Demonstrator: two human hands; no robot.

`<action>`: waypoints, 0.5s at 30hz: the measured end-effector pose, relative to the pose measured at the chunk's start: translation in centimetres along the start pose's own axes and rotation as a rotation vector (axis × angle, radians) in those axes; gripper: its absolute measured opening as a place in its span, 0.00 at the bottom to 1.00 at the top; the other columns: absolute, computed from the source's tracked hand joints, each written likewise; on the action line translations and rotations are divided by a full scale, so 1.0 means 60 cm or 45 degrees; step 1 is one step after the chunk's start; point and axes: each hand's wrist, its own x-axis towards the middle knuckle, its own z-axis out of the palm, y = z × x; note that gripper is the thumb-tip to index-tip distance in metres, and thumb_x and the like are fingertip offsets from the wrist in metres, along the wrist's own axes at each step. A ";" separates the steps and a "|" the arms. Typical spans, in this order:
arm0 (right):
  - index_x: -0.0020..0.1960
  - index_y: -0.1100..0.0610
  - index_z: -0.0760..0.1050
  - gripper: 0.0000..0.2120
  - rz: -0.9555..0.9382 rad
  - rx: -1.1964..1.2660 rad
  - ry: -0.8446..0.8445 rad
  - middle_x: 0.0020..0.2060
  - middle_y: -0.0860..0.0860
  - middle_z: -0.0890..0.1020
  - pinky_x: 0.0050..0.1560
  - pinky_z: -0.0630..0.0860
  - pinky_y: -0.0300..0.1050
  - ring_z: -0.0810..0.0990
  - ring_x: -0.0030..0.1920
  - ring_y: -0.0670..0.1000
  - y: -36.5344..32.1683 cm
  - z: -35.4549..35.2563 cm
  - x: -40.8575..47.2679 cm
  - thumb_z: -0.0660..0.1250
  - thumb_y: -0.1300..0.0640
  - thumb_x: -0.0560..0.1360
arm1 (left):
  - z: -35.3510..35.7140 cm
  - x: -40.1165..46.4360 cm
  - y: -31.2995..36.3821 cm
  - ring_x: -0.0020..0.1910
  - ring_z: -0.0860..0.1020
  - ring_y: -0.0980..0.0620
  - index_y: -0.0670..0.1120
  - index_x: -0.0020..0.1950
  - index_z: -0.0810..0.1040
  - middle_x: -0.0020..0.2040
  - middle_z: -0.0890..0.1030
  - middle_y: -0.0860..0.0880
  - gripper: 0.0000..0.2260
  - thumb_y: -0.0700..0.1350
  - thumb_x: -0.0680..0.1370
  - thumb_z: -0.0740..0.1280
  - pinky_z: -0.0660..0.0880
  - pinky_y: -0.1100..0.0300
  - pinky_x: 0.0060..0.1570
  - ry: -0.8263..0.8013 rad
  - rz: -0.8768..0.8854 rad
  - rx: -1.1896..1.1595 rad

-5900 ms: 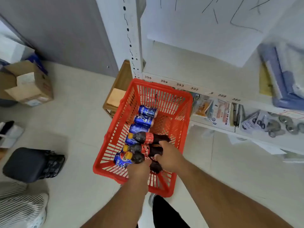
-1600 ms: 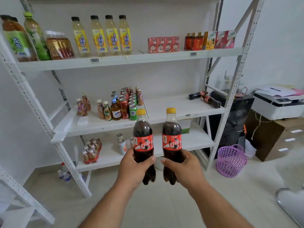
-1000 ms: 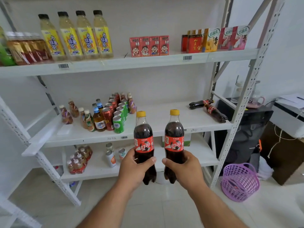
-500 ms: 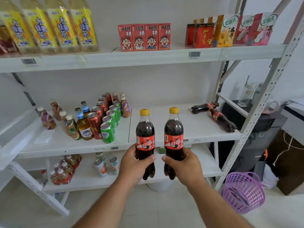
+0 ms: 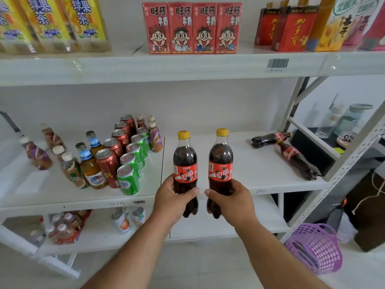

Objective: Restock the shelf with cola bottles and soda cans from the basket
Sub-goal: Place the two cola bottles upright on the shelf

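Hands side by side, left hand (image 5: 174, 200) clamped round one upright cola bottle (image 5: 185, 163), right hand (image 5: 231, 200) another (image 5: 220, 161).

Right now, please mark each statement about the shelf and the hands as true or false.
1. Each hand holds one upright cola bottle. True: the left hand grips one cola bottle, the right hand the other.
2. Both held bottles have blue caps. False: the caps are yellow.
3. Two cola bottles lie on their sides on the middle shelf. True.
4. The green cans stand on the top shelf. False: they stand on the middle shelf, beside the red cans.
5. A purple basket is on the floor. True.
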 end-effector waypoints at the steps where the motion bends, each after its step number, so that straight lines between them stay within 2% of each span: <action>1: 0.54 0.47 0.81 0.17 0.000 -0.001 -0.002 0.40 0.44 0.88 0.44 0.85 0.51 0.87 0.38 0.49 0.000 0.002 0.013 0.81 0.44 0.69 | 0.003 0.010 0.000 0.52 0.84 0.57 0.58 0.55 0.81 0.50 0.87 0.59 0.16 0.44 0.73 0.81 0.78 0.57 0.51 0.007 -0.006 0.003; 4: 0.56 0.47 0.81 0.18 -0.007 0.011 -0.027 0.42 0.43 0.88 0.49 0.86 0.53 0.87 0.41 0.48 -0.002 0.005 0.050 0.81 0.46 0.70 | 0.015 0.040 0.000 0.52 0.85 0.56 0.58 0.55 0.81 0.50 0.87 0.58 0.16 0.44 0.73 0.81 0.78 0.58 0.49 0.029 -0.021 0.016; 7: 0.59 0.48 0.81 0.20 -0.015 0.016 -0.050 0.45 0.43 0.88 0.52 0.85 0.53 0.87 0.45 0.49 -0.005 0.005 0.090 0.81 0.46 0.70 | 0.030 0.068 0.004 0.55 0.84 0.56 0.58 0.56 0.80 0.53 0.87 0.58 0.17 0.44 0.73 0.81 0.79 0.54 0.58 0.040 -0.039 0.017; 11: 0.60 0.48 0.81 0.22 -0.034 0.017 -0.085 0.47 0.43 0.87 0.57 0.84 0.55 0.86 0.49 0.49 -0.009 0.001 0.149 0.81 0.45 0.70 | 0.054 0.113 0.017 0.57 0.83 0.56 0.60 0.56 0.80 0.55 0.86 0.58 0.17 0.45 0.74 0.81 0.78 0.52 0.62 0.068 -0.033 0.048; 15: 0.60 0.48 0.81 0.21 -0.059 0.007 -0.124 0.48 0.42 0.87 0.56 0.83 0.51 0.85 0.49 0.47 -0.004 -0.004 0.209 0.81 0.46 0.70 | 0.079 0.155 0.021 0.58 0.82 0.57 0.58 0.61 0.79 0.56 0.85 0.59 0.19 0.46 0.74 0.80 0.77 0.53 0.62 0.090 -0.032 0.071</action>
